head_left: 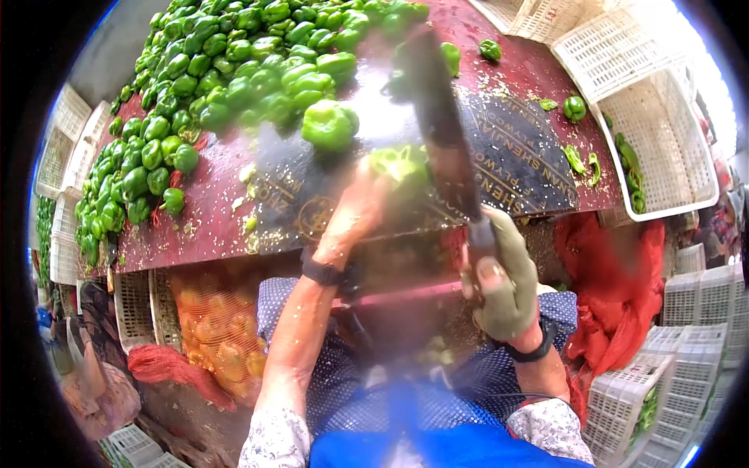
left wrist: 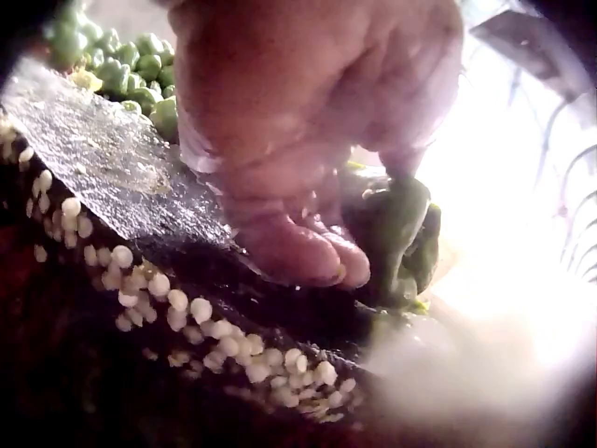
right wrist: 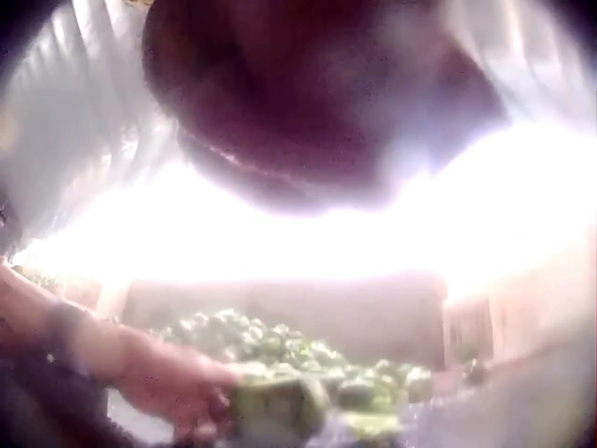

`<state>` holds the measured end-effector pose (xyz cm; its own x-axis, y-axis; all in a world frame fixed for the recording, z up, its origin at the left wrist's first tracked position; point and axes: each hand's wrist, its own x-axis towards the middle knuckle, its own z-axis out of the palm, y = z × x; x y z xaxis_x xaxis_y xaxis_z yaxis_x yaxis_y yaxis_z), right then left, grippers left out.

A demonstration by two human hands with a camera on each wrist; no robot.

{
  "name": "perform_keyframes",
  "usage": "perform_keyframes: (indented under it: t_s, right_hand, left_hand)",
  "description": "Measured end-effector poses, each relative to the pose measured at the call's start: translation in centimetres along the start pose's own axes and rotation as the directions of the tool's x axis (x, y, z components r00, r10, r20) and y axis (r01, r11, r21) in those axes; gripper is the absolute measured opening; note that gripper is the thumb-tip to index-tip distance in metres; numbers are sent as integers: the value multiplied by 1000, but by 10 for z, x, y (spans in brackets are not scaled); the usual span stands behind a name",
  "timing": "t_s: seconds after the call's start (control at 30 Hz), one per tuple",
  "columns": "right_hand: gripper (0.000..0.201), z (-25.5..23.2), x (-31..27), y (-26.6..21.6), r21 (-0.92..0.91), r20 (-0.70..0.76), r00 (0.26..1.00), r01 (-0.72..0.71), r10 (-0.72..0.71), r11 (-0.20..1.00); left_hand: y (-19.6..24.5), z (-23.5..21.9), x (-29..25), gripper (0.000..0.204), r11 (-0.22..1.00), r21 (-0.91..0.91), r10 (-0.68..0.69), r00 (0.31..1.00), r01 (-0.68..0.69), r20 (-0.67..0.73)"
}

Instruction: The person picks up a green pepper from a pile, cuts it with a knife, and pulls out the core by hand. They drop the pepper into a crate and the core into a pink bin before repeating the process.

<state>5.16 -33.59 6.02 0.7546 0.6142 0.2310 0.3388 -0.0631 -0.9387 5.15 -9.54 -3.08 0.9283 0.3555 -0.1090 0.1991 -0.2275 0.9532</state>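
Blur hides detail: left hand (head_left: 355, 214) grips pepper (head_left: 399, 165), right hand (head_left: 505, 285) clenches knife (head_left: 443, 125).

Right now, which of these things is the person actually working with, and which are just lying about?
In use:
left hand holding a green pepper
right hand, gloved, gripping the cleaver
wooden board

Lying about:
pepper heap
white crates
red mesh bag
scattered seeds
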Motion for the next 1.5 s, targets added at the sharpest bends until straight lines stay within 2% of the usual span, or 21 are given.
perform_keyframes:
  t_s: [0.1,0.17,0.23,0.3,0.37,0.4,0.47,0.5,0.53,0.6,0.63,0.8,0.93,1.0,1.13,1.2,1.23,1.3,1.37,1.43,1.5]
  right_hand:
    - [45,5,33,39,-367,195,900,-302,390,880]
    - [39,2,41,55,-270,237,930,-216,282,938]
    - [36,2,47,59,-114,214,943,-236,256,965]
    - [35,6,61,55,-58,119,907,-400,404,915]
    - [35,2,75,107,-274,49,998,53,-41,960]
    - [36,-1,76,94,-134,41,998,-33,39,990]
    - [37,-6,78,67,158,25,980,-201,199,967]
    - [39,-9,70,58,201,53,969,-247,241,948]
    - [42,-10,64,52,244,79,957,-291,281,925]
    - [46,-2,56,34,133,161,922,-373,351,918]
    - [46,-2,56,38,113,248,887,-427,391,897]
    - [41,1,54,68,199,137,845,-534,517,822]
    - [31,1,53,72,388,70,875,-467,480,794]
    - [38,-3,51,68,404,137,894,-443,427,800]
    - [45,3,45,46,381,168,926,-378,339,844]
    - [45,6,44,25,365,163,957,-285,241,886]
    - [51,10,40,5,436,118,974,-224,191,872]
    - [53,18,40,-30,359,62,998,-28,6,933]
    - [52,25,48,-35,220,114,992,26,-53,975]
    - [51,35,71,-26,52,225,973,-71,58,996]
    - [25,55,103,16,-545,317,912,-48,259,837]
  left_hand:
    - [-19,0,8,53,987,116,119,993,-115,-25]
    - [-34,-2,16,50,957,189,229,973,-220,-27]
    - [-27,-4,14,47,984,137,129,988,-117,-83]
    - [-39,-2,29,44,984,139,130,985,-114,-111]
    - [-36,-5,39,44,932,276,261,963,-234,-66]
    - [-22,-8,37,44,876,370,340,940,-308,-23]
    - [20,-30,33,44,907,368,259,960,-204,-106]
    - [19,-47,42,43,908,392,225,962,-148,-157]
    - [31,-64,39,41,808,521,410,898,-274,-163]
    - [10,-103,77,51,778,583,455,850,-234,-266]
    - [12,-104,81,56,751,623,444,865,-217,-233]
    - [2,-93,100,86,726,677,298,942,-122,-151]
    - [29,-91,73,90,699,678,169,974,-228,154]
    - [29,-82,52,92,720,589,265,930,-368,256]
    - [29,-82,27,90,829,502,247,967,-246,66]
    - [-17,-105,32,75,763,537,491,863,-359,-121]
    - [-17,-115,24,72,880,374,392,893,-293,-222]
    - [-20,-127,14,64,972,82,236,895,-221,-378]
    - [-24,-135,12,66,977,32,205,884,-211,-421]
    - [-27,-138,9,67,974,32,213,862,-223,-459]
    - [-29,-132,5,61,975,126,221,857,-183,-466]
